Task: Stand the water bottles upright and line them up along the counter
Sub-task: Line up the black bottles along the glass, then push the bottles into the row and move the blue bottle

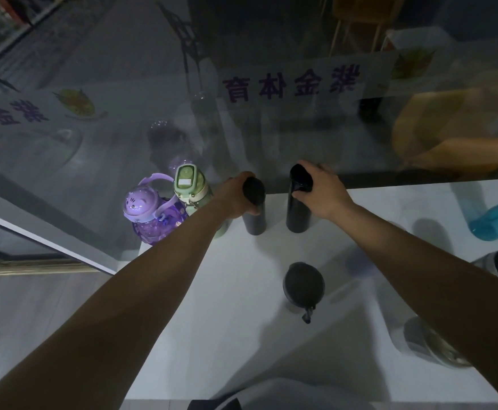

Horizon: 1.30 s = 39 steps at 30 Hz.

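Both hands closed on black flasks at the bench (pixel 242 291) back edge, left hand (pixel 236 193) on one (pixel 254 216), right hand (pixel 321 190) on the other (pixel 298 208), joining the purple (pixel 150 214) and green (pixel 191 190) bottles, while the teal bottle (pixel 496 220) lies unplaced.

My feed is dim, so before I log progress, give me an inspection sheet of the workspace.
Surface: white counter, set against a glass pane.
Job's things: purple bottle, green bottle, two black bottles upright in a row at the back edge; dark-lidded bottle upright nearer the person; teal bottle lying at the right edge; more bottles partly seen on the right.
Clutter: nothing seen.
Grips: left hand closed on the left black bottle; right hand closed on the other.
Cables: nothing seen.
Surroundings: lettered sign on the pane, dim light.
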Tool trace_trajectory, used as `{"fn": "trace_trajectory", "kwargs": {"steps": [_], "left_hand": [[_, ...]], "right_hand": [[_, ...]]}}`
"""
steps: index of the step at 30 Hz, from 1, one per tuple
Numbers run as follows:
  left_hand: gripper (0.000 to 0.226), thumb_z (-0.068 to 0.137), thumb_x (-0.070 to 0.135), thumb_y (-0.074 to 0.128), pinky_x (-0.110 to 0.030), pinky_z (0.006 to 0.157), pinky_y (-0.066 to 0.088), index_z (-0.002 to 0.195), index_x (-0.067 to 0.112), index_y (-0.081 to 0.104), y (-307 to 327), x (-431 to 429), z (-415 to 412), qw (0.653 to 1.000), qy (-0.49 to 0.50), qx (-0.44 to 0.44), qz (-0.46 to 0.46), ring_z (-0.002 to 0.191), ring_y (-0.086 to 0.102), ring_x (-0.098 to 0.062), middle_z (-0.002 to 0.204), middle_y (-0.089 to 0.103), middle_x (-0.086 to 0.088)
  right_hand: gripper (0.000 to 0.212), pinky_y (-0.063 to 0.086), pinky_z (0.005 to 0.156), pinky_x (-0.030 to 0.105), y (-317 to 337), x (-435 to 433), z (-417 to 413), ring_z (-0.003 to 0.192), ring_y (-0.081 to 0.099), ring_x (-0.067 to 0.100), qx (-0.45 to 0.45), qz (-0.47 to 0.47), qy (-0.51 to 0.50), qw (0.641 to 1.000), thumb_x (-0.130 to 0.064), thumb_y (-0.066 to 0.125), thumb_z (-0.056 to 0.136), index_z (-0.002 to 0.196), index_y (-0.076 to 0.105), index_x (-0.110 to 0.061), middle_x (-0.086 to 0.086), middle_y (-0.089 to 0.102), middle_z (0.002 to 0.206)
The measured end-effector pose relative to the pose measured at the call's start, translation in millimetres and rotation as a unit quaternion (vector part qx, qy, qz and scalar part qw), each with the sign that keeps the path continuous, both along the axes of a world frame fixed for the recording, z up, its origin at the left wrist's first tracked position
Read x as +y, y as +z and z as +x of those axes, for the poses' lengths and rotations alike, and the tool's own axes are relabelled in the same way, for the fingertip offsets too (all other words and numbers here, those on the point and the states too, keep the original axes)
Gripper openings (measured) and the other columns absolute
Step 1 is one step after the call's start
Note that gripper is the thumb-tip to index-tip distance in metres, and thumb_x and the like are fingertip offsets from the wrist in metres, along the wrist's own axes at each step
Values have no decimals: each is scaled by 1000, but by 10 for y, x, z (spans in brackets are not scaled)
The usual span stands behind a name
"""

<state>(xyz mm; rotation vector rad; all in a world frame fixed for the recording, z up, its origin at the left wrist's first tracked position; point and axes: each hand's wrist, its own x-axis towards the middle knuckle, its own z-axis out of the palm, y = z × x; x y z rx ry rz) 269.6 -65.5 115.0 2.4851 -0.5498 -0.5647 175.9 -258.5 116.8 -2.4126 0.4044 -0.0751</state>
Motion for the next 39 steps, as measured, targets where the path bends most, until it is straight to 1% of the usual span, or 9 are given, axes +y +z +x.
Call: {"fn": "trace_trajectory", "kwargs": {"steps": [5,9,15,20,24,28,31,35,39], "left_hand": [[85,66,17,84,-34,83,43,139,27,41,13,2,-32,1000,15,8,0,114,54,-35,131,54,-12],[90,67,16,84,-42,92,49,143,28,36,28,-25,-58,1000,15,15,19,116,53,-38,133,51,-15],[108,71,19,83,-47,105,39,152,36,15,150,5,-140,1000,21,8,17,131,41,-43,150,27,-15],[88,80,28,78,-44,108,36,150,31,25,386,253,-540,992,52,-45,-106,140,33,-33,156,27,-8],[74,81,35,76,-29,100,36,143,34,35,349,509,-1168,975,67,-50,-208,130,41,-16,147,41,2],[76,81,43,74,-28,108,31,145,33,34,139,621,-1797,978,58,-9,-198,134,36,-8,149,38,8],[84,79,42,76,-34,116,28,148,31,30,9,676,-2162,985,26,16,-169,140,31,-14,151,35,7],[87,75,34,81,-23,108,25,146,25,31,-113,687,-2418,986,-1,38,-165,134,33,-13,146,39,8],[99,61,52,80,-43,108,39,145,31,32,-241,499,-2431,985,-13,55,-164,131,39,-17,144,41,7]], "right_hand": [[71,41,106,42,-11,-34,14,129,44,34,2,9,4,1000,-22,71,84,146,35,-25,11,43,142],[71,42,106,43,-44,-36,52,127,46,35,1,11,2,1000,-22,72,83,145,36,-26,12,43,140],[98,41,107,49,103,-53,-127,133,41,33,1,45,5,999,-37,76,77,149,9,-43,9,36,148],[81,31,107,33,334,20,-655,140,34,24,-71,77,-63,993,-40,70,83,149,25,-27,2,30,155],[66,42,106,40,285,266,-1215,131,44,21,-65,107,-107,986,-41,70,83,141,38,-34,-3,41,147],[55,40,98,31,176,577,-1711,119,48,13,-53,154,-102,981,-35,70,84,133,47,-32,-13,48,125],[56,39,104,32,126,700,-2021,120,44,8,-30,93,-86,992,-36,69,84,135,48,-26,-11,49,132],[52,36,96,21,163,753,-2417,112,45,0,-24,56,-96,994,-32,71,84,131,50,-26,-13,51,126],[46,37,84,8,231,748,-2806,99,49,-11,-27,7,-95,995,-26,74,82,123,54,-31,-14,54,116]]}}
